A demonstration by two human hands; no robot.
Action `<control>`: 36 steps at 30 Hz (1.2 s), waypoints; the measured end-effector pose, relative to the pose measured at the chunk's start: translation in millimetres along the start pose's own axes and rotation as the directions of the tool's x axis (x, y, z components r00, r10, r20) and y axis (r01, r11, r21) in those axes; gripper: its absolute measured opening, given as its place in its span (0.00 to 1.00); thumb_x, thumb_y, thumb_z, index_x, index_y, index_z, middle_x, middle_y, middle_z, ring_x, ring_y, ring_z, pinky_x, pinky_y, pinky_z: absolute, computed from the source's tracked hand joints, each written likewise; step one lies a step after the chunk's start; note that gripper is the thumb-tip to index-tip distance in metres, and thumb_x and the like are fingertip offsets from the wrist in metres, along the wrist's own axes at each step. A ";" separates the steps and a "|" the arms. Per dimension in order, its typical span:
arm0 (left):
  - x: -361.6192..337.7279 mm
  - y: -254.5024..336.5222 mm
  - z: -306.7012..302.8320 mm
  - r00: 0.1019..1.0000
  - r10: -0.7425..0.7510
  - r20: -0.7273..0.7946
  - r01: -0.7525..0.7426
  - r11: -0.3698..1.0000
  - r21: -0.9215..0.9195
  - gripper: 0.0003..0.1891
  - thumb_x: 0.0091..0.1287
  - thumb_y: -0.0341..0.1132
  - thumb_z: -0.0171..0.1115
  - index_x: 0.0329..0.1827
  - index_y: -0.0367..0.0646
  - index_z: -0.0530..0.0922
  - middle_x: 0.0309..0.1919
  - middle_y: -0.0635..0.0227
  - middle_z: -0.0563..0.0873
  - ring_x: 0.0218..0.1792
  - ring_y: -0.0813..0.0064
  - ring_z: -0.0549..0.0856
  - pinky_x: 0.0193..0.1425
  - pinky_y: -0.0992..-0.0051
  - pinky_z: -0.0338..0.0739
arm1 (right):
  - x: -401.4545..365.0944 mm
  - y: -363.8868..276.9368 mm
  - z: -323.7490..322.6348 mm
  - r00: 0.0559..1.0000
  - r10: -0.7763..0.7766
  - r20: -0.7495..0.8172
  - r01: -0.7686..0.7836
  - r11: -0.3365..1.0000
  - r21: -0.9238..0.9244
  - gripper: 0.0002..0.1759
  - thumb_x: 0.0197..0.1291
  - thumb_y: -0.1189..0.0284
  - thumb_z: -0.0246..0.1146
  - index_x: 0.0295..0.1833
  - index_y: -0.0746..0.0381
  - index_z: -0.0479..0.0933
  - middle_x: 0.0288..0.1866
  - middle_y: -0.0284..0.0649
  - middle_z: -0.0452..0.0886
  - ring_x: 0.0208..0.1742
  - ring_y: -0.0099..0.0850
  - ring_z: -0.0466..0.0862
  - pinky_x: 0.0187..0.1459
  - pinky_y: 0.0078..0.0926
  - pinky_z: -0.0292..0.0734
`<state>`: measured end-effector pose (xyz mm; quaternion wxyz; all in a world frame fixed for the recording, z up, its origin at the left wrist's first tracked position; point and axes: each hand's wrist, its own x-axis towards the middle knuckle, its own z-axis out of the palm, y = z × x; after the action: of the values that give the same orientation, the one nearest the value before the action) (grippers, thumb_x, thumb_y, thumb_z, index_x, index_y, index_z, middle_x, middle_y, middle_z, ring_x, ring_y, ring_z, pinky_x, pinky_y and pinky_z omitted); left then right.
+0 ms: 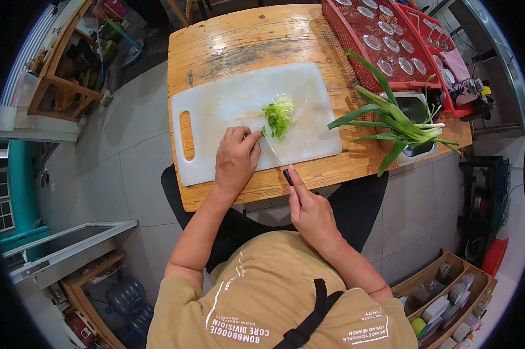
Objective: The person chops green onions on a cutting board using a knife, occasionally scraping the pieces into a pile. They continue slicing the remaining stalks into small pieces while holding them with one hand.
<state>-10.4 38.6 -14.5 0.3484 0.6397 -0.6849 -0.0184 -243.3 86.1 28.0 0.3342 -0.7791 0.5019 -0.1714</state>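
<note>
A white cutting board [216,110] with a handle slot at its left end lies on the wooden table [227,43]. On its right half sits a small pile of chopped green onion [280,116]. My right hand [312,215] is closed round the black handle of a knife [272,150], whose blade points up and left beside the pile. Bent fingers of my left hand [238,154] press a short green piece [263,130] onto the board, right at the blade's tip. Whole green onions [390,119] lie to the right, across metal containers [412,107].
A red basket [355,52] of clear glasses stands at the table's back right, with a second red basket [448,43] beside it. Shelving [65,87] stands at the left. Below right is a wooden crate [448,279] with dishes. Part of another person [100,10] shows top left.
</note>
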 end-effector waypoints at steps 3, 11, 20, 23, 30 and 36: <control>0.6 -0.4 -1.3 1.000 -0.003 0.003 0.003 1.000 0.008 0.10 0.67 0.23 0.76 0.50 0.38 0.92 0.45 0.59 0.88 0.49 0.56 0.87 0.55 0.60 0.84 | 5.9 0.2 -2.3 1.000 -0.009 0.015 0.009 0.999 -0.039 0.33 0.85 0.67 0.61 0.91 0.55 0.67 0.28 0.54 0.87 0.27 0.55 0.89 0.33 0.56 0.85; -1.0 0.7 -0.7 1.000 0.010 0.007 -0.010 1.000 0.014 0.10 0.68 0.25 0.76 0.51 0.39 0.92 0.45 0.61 0.86 0.49 0.57 0.86 0.56 0.59 0.84 | -2.8 4.1 0.4 1.000 -0.015 0.017 0.017 0.989 -0.144 0.33 0.85 0.67 0.61 0.90 0.58 0.68 0.28 0.52 0.88 0.27 0.52 0.90 0.32 0.52 0.86; -2.6 0.2 -0.8 1.000 0.010 -0.016 -0.010 1.000 0.002 0.10 0.67 0.23 0.76 0.50 0.38 0.92 0.46 0.60 0.88 0.49 0.56 0.86 0.54 0.59 0.84 | -16.0 2.4 -9.3 0.999 -0.009 0.032 0.014 0.985 -0.169 0.35 0.84 0.68 0.63 0.91 0.57 0.67 0.27 0.49 0.87 0.26 0.50 0.88 0.32 0.50 0.85; -0.5 2.1 0.1 1.000 0.000 -0.020 0.000 1.000 0.009 0.09 0.68 0.23 0.76 0.50 0.38 0.92 0.46 0.59 0.88 0.49 0.56 0.87 0.55 0.59 0.84 | -17.2 7.4 -14.4 1.000 -0.020 -0.001 0.020 0.994 -0.106 0.34 0.84 0.68 0.63 0.91 0.55 0.67 0.26 0.50 0.86 0.27 0.51 0.88 0.33 0.51 0.85; -4.2 -2.0 -0.6 1.000 -0.003 -0.013 0.003 1.000 -0.015 0.09 0.68 0.23 0.76 0.50 0.38 0.92 0.47 0.58 0.89 0.52 0.55 0.87 0.57 0.59 0.85 | -19.1 10.1 -17.4 0.998 0.057 0.003 -0.057 0.982 0.182 0.30 0.87 0.69 0.60 0.90 0.55 0.70 0.26 0.56 0.82 0.26 0.55 0.85 0.34 0.50 0.79; -4.6 -2.2 -0.9 0.999 0.007 -0.033 -0.007 1.000 -0.023 0.09 0.68 0.23 0.76 0.50 0.37 0.92 0.48 0.57 0.90 0.52 0.54 0.88 0.58 0.58 0.85 | -12.6 6.1 -10.8 0.998 0.064 0.016 -0.065 0.987 0.146 0.31 0.86 0.68 0.61 0.90 0.53 0.69 0.28 0.57 0.85 0.30 0.59 0.87 0.37 0.56 0.81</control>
<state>-8.4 42.7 -16.9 0.3671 0.6335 -0.6810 -0.0146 -259.4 91.9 32.5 0.3985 -0.7368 0.5112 -0.1925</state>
